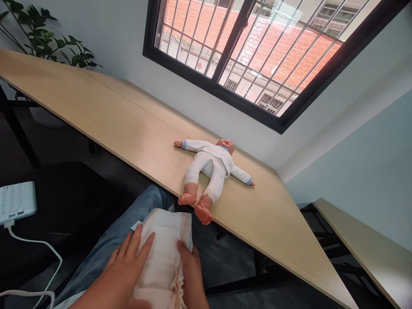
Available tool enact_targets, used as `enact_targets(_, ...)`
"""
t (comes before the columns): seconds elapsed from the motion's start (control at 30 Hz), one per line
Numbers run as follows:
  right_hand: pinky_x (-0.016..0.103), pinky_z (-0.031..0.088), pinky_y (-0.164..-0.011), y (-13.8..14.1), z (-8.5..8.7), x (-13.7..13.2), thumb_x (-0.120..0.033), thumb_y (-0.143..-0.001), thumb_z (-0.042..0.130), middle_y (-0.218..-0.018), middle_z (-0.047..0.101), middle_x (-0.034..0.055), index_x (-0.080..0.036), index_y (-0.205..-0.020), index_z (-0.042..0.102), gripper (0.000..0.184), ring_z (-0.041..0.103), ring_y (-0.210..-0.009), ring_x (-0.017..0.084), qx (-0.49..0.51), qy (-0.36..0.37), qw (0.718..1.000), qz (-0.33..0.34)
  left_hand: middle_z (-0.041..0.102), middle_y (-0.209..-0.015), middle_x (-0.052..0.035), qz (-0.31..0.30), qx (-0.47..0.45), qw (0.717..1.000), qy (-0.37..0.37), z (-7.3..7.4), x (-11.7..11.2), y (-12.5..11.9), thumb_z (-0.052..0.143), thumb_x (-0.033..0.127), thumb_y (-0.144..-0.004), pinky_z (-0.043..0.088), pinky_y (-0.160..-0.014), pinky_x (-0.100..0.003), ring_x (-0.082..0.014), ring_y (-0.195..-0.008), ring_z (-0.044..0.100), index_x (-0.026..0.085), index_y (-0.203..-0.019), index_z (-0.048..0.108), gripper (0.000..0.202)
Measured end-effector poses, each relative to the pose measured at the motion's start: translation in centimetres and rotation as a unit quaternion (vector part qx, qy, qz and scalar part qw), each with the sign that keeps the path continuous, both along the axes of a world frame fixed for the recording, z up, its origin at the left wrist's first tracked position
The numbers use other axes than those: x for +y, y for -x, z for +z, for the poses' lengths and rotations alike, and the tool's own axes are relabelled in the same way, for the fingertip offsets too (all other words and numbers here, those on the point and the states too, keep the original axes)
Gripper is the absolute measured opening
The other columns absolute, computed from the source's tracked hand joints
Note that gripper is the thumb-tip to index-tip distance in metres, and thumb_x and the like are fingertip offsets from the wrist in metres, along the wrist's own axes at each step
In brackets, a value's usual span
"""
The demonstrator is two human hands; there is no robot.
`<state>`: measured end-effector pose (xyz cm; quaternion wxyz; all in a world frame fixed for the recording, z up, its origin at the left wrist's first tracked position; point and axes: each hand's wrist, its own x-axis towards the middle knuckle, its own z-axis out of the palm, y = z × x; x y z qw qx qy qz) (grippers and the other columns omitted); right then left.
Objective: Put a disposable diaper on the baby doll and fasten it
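A baby doll in white clothes lies on its back on the wooden table, its bare feet hanging over the near edge. Below it, on my lap in blue jeans, rests a folded white diaper. My left hand lies flat on the diaper's left side with fingers stretched out. My right hand grips the diaper's right edge, thumb on top and fingers curled beneath.
A white power bank with a white cable sits on a dark surface at left. A leafy plant stands at the table's far left. A barred window is behind the table. A second table stands at right.
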<state>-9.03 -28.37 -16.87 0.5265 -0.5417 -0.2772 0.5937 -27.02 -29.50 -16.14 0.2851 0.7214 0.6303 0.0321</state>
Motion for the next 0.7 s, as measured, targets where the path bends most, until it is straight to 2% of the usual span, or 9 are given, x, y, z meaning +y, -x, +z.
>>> enact_targets(0.1, 0.038, 0.06, -0.074, -0.2, 0.1, 0.0, -0.049, -0.064, 0.09, -0.115, 0.078, 0.015, -0.015, -0.122, 0.07, 0.07, 0.075, -0.099, 0.032, 0.069, 0.005, 0.996, -0.05, -0.006, -0.175, -0.0095, 0.011, -0.06, 0.998, -0.009, -0.4, 0.3, 1.8, 0.082, 0.046, -0.065, 0.029, -0.129, -0.049, -0.0365, -0.162, 0.017, 0.026, -0.168, 0.03, 0.117)
enact_targets(0.17, 0.039, 0.06, -0.076, -0.3, -0.1, 0.2, -0.046, -0.058, 0.093, -0.118, 0.078, 0.0153, -0.016, -0.121, 0.07, 0.074, 0.074, -0.101, 0.034, 0.095, 0.013, 0.992, -0.076, 0.015, -0.177, -0.0076, 0.008, -0.075, 0.997, -0.02, 0.8, 1.0, 3.0, 0.073, 0.056, -0.075, 0.035, -0.127, -0.048, -0.0368, -0.159, 0.031, 0.027, -0.162, 0.045, 0.096)
enact_targets(0.27, 0.04, 0.06, -0.073, -0.2, -0.2, 0.4, -0.048, -0.049, 0.096, -0.11, 0.079, 0.0162, -0.014, -0.112, 0.073, 0.076, 0.074, -0.1, 0.036, 0.096, 0.016, 0.99, -0.099, 0.06, -0.154, -0.007, -0.016, -0.115, 0.988, -0.099, 4.9, 2.8, 3.9, 0.058, 0.068, -0.088, 0.048, -0.118, -0.043, -0.0347, -0.139, 0.059, 0.03, -0.143, 0.068, 0.068)
enact_targets(0.33, 0.04, 0.059, -0.072, 0.2, 0.1, 0.3, -0.05, -0.051, 0.096, -0.105, 0.079, 0.0157, -0.013, -0.11, 0.074, 0.073, 0.074, -0.096, 0.035, 0.088, 0.003, 0.991, -0.096, 0.068, -0.141, -0.0035, -0.026, -0.159, 0.974, -0.162, 8.5, 4.5, 3.3, 0.051, 0.067, -0.096, 0.055, -0.105, -0.036, -0.0293, -0.122, 0.068, 0.033, -0.137, 0.069, 0.056)
enact_targets(0.43, 0.038, 0.058, -0.07, 0.9, 1.2, 0.1, -0.049, -0.052, 0.095, -0.1, 0.079, 0.0139, -0.014, -0.108, 0.074, 0.07, 0.073, -0.089, 0.032, 0.071, -0.015, 0.993, -0.089, 0.064, -0.138, -0.0061, -0.066, -0.202, 0.947, -0.242, 13.6, 7.7, 0.3, 0.051, 0.056, -0.101, 0.052, -0.103, -0.038, -0.0288, -0.122, 0.063, 0.031, -0.124, 0.073, 0.04)
enact_targets(0.5, 0.036, 0.056, -0.068, 1.2, 1.9, 0.1, -0.048, -0.05, 0.096, -0.095, 0.078, 0.0126, -0.014, -0.105, 0.074, 0.068, 0.071, -0.086, 0.03, 0.056, -0.012, 0.994, -0.091, 0.059, -0.141, -0.0106, -0.09, -0.194, 0.941, -0.263, 15.9, 10.1, -2.7, 0.053, 0.052, -0.101, 0.048, -0.109, -0.044, -0.0324, -0.13, 0.056, 0.026, -0.108, 0.077, 0.036)
enact_targets(0.53, 0.035, 0.056, -0.067, 1.2, 2.0, 0.1, -0.048, -0.051, 0.096, -0.093, 0.078, 0.0117, -0.014, -0.103, 0.074, 0.066, 0.07, -0.083, 0.029, 0.05, -0.01, 0.995, -0.091, 0.057, -0.141, -0.0155, -0.1, -0.166, 0.948, -0.255, 16.7, 11.2, -4.3, 0.056, 0.053, -0.1, 0.048, -0.108, -0.046, -0.0361, -0.133, 0.053, 0.021, -0.101, 0.077, 0.039)
enact_targets(0.6, 0.034, 0.053, -0.067, 1.1, 2.0, 0.2, -0.046, -0.055, 0.094, -0.085, 0.076, 0.0091, -0.014, -0.098, 0.074, 0.057, 0.068, -0.077, 0.026, 0.041, -0.014, 0.996, -0.084, 0.041, -0.158, -0.0229, -0.104, -0.089, 0.971, -0.195, 17.5, 13.3, -7.3, 0.06, 0.06, -0.096, 0.045, -0.11, -0.056, -0.0454, -0.146, 0.038, 0.017, -0.111, 0.076, 0.049)
enact_targets(0.7, 0.031, 0.049, -0.067, 0.7, 1.2, 0.3, -0.042, -0.06, 0.09, -0.076, 0.07, 0.0054, -0.013, -0.088, 0.073, 0.044, 0.061, -0.068, 0.02, 0.035, -0.033, 0.997, -0.062, 0.014, -0.172, -0.0288, -0.082, -0.045, 0.988, -0.126, 17.6, 15.6, -11.0, 0.076, 0.068, -0.079, 0.04, -0.107, -0.072, -0.063, -0.152, 0.015, 0.011, -0.115, 0.077, 0.068)
